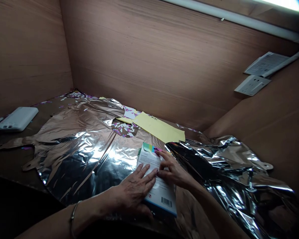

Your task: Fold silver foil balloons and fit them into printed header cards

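A flat white printed packet point(161, 191) with a barcode, blue lower edge and coloured top end lies tilted on shiny silver foil point(102, 162). My left hand point(138, 184) rests flat across the packet's left and middle part, fingers stretched out and a little apart. At its upper right edge, my right hand point(173, 169) has bent fingers drawn together, with the index finger on the coloured top end. The underside of the right fingers is hidden. A bracelet point(72, 217) circles the left wrist.
Behind the packet lies a yellow sheet point(160, 127). More crumpled foil point(241, 186) covers the right side. A white power bank point(17, 119) sits at left, glasses point(76, 94) in the far corner. Small white and purple scraps point(124, 128) are scattered about. Wooden panels point(149, 59) enclose the table; a socket point(252, 85) is at right.
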`<state>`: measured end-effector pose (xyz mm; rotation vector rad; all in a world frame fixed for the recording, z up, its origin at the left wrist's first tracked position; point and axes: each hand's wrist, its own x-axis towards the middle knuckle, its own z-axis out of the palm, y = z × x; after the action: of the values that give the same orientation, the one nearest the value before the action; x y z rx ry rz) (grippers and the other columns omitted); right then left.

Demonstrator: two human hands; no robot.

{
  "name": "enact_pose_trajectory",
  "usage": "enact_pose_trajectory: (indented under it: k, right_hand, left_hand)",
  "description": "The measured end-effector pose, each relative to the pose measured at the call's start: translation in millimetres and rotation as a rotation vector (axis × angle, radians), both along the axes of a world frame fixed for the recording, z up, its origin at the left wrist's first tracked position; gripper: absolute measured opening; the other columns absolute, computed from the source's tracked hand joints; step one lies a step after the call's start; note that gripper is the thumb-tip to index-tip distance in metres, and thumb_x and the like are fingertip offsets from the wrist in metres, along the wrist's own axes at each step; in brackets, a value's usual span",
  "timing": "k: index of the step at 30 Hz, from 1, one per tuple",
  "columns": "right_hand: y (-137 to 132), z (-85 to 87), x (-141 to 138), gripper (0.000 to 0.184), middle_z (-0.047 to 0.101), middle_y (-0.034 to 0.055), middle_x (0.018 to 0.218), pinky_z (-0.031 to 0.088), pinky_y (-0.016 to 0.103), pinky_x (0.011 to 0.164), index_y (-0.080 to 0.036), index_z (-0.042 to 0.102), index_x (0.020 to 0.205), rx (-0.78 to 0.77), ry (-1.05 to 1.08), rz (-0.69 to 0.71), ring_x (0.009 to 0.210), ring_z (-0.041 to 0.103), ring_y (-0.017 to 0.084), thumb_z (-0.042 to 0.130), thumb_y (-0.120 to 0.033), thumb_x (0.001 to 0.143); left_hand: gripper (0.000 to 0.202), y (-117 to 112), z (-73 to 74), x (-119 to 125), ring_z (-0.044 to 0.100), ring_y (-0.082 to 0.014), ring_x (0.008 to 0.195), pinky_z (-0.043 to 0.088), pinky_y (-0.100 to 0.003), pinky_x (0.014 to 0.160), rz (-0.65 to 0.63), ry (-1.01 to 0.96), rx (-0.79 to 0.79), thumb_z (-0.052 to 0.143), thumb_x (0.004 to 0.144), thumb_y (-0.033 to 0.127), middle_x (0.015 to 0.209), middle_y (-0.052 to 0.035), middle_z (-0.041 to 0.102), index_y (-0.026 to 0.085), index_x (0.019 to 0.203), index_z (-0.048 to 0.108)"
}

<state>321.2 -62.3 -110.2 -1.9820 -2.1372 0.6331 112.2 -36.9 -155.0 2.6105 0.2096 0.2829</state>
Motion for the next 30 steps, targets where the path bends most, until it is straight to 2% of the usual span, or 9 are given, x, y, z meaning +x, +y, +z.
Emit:
enact_pose_trajectory:
  k: [4, 6, 10, 16, 20, 23, 25, 27, 30]
  right_hand:
    - [-8, -3.3, -1, 0.016, 0.036, 0.0069, 0.138, 0.015, 0.049, 0.104, -0.018, 0.058, 0.067, 0.042, -0.108, -0.109, 0.129, 0.022, 0.030, 0.061, -0.034, 0.069]
    - [-15, -6.0, 0, 0.026, 0.032, 0.0090, 0.139, 0.023, 0.047, 0.102, -0.019, 0.057, 0.079, 0.077, -0.128, -0.226, 0.127, 0.027, 0.030, 0.062, -0.042, 0.067]
    - [-30, -10.8, -4, 0.049, 0.026, 0.0133, 0.141, 0.029, 0.043, 0.101, -0.017, 0.049, 0.109, 0.113, -0.051, -0.380, 0.128, 0.028, 0.027, 0.053, -0.048, 0.071]
    - [-35, -19.7, -12, 0.069, 0.024, 0.0125, 0.143, 0.025, 0.043, 0.104, -0.017, 0.032, 0.132, 0.160, 0.036, -0.481, 0.131, 0.021, 0.028, 0.050, -0.043, 0.070]
    - [-38, -20.9, -16, 0.072, 0.022, 0.0145, 0.143, 0.025, 0.043, 0.104, -0.012, 0.027, 0.135, 0.172, 0.124, -0.496, 0.131, 0.019, 0.028, 0.043, -0.046, 0.073]
    - [-41, -17.2, -18, 0.076, 0.025, 0.0144, 0.142, 0.024, 0.042, 0.105, -0.010, 0.024, 0.136, 0.160, 0.212, -0.484, 0.130, 0.024, 0.028, 0.042, -0.048, 0.073]
    - [-42, -15.2, -19, 0.076, 0.027, 0.0137, 0.141, 0.025, 0.040, 0.104, -0.010, 0.024, 0.136, 0.155, 0.247, -0.476, 0.128, 0.028, 0.028, 0.043, -0.048, 0.073]
    - [-42, -15.2, -19, 0.074, 0.031, 0.0132, 0.139, 0.027, 0.040, 0.103, -0.012, 0.025, 0.136, 0.168, 0.257, -0.492, 0.127, 0.031, 0.028, 0.045, -0.047, 0.073]
    - [-39, -18.8, -18, 0.069, 0.036, 0.0122, 0.136, 0.031, 0.041, 0.100, -0.015, 0.029, 0.134, 0.201, 0.248, -0.527, 0.123, 0.036, 0.028, 0.048, -0.044, 0.074]
  left_hand:
    - [0.086, -1, 3.9, -2, 0.005, -0.0382, 0.133, 0.005, -0.051, 0.108, 0.009, 0.005, 0.016, 0.050, 0.075, 0.059, 0.143, -0.0236, 0.019, 0.000, 0.134, 0.030]
    - [0.086, -1, 4.5, -2, 0.006, -0.0379, 0.133, 0.004, -0.050, 0.108, 0.008, 0.006, 0.023, 0.049, 0.076, 0.059, 0.142, -0.0248, 0.020, 0.000, 0.135, 0.028]
    - [0.087, -1, 6.2, 0, 0.009, -0.0428, 0.131, 0.007, -0.059, 0.104, -0.006, 0.031, 0.024, 0.053, 0.073, 0.060, 0.143, -0.0219, 0.021, 0.013, 0.139, 0.022]
    - [0.079, -3, 16.0, -3, 0.011, -0.0404, 0.132, 0.004, -0.058, 0.105, 0.021, 0.054, 0.025, 0.051, 0.074, 0.061, 0.141, -0.0184, 0.028, 0.015, 0.136, 0.032]
    - [0.083, -2, 16.6, -4, 0.007, -0.0409, 0.132, -0.004, -0.066, 0.098, 0.016, 0.078, -0.008, 0.051, 0.073, 0.063, 0.144, -0.0175, 0.023, 0.018, 0.138, 0.026]
    - [0.087, 0, 15.6, -2, 0.007, -0.0405, 0.132, -0.004, -0.070, 0.094, 0.020, 0.120, -0.110, 0.055, 0.069, 0.063, 0.144, -0.0157, 0.021, 0.022, 0.139, 0.024]
    - [0.091, 3, 13.8, 1, 0.006, -0.0387, 0.133, 0.000, -0.067, 0.098, 0.113, 0.090, -0.233, 0.060, 0.066, 0.062, 0.146, -0.0162, 0.017, 0.020, 0.139, 0.024]
    - [0.092, 7, 10.3, 5, 0.008, -0.0357, 0.134, 0.011, -0.058, 0.104, 0.315, -0.064, -0.403, 0.062, 0.066, 0.059, 0.147, -0.0176, 0.012, 0.016, 0.138, 0.022]
    - [0.082, 16, 3.5, 12, 0.025, -0.0304, 0.130, 0.033, -0.044, 0.101, 0.644, -0.367, -0.733, 0.056, 0.074, 0.053, 0.142, -0.0211, 0.022, 0.013, 0.136, 0.019]
